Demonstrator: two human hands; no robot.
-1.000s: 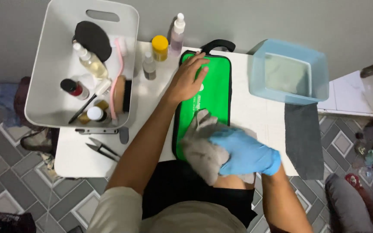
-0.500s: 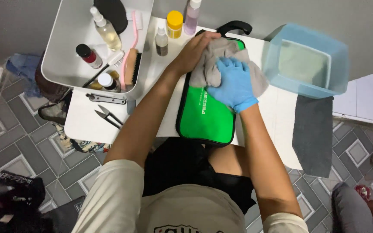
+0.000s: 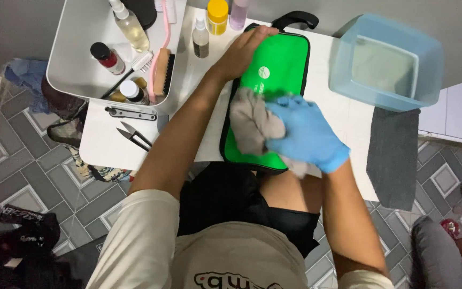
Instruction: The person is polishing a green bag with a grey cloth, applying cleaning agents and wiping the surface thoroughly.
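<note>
My left hand (image 3: 240,53) lies flat and unclenched on the far end of the green bag (image 3: 274,85), pinning it to the white surface (image 3: 343,115) so it cannot slide. My gloved right hand (image 3: 306,134) is clenched around a grey cloth (image 3: 249,123), pressing it onto the bag's near half; the blue tub (image 3: 386,61) stands just beside, within reach.

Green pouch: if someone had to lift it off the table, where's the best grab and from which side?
Probably the black loop handle at the far end of the green pouch, reached from the far side. It sticks out past the edge, uncovered, while the left hand and the gloved right hand with the grey cloth cover the body.
</note>
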